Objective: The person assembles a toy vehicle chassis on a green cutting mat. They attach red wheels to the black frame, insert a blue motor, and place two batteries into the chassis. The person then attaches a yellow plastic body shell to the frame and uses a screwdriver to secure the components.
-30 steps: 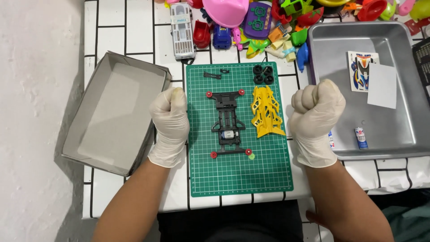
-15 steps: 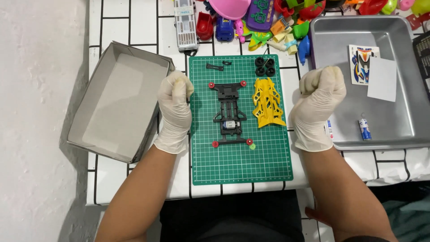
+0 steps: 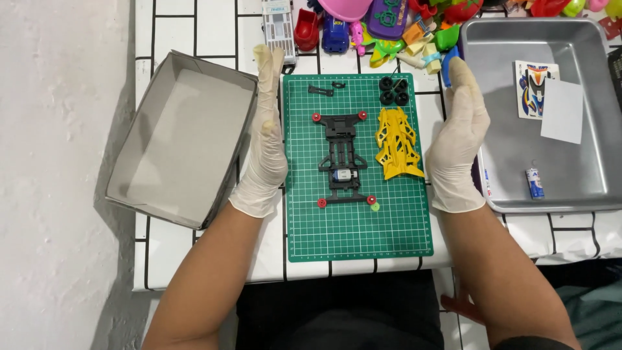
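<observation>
A green cutting mat [image 3: 353, 230] lies on the table between my two gloved hands. On it sit a black toy-car chassis [image 3: 342, 161] with red rollers, a yellow car body shell [image 3: 396, 144], several small black tyres [image 3: 393, 91] and small black parts [image 3: 321, 90]. My left hand [image 3: 267, 139] stands edge-on at the mat's left side, fingers straight and holding nothing. At the mat's right side my right hand [image 3: 457, 139] stands the same way, flat and empty. Neither hand touches the car parts.
A grey open box [image 3: 139, 146] sits left of the mat. A metal tray [image 3: 583, 188] on the right holds a sticker sheet [image 3: 535, 87], a white paper [image 3: 562, 110] and a small battery [image 3: 534, 183]. Colourful toys [image 3: 389, 26] crowd the table's far edge.
Both hands were closed fists beside the mat; they have opened into flat, upright palms. The camera view has shifted slightly.
</observation>
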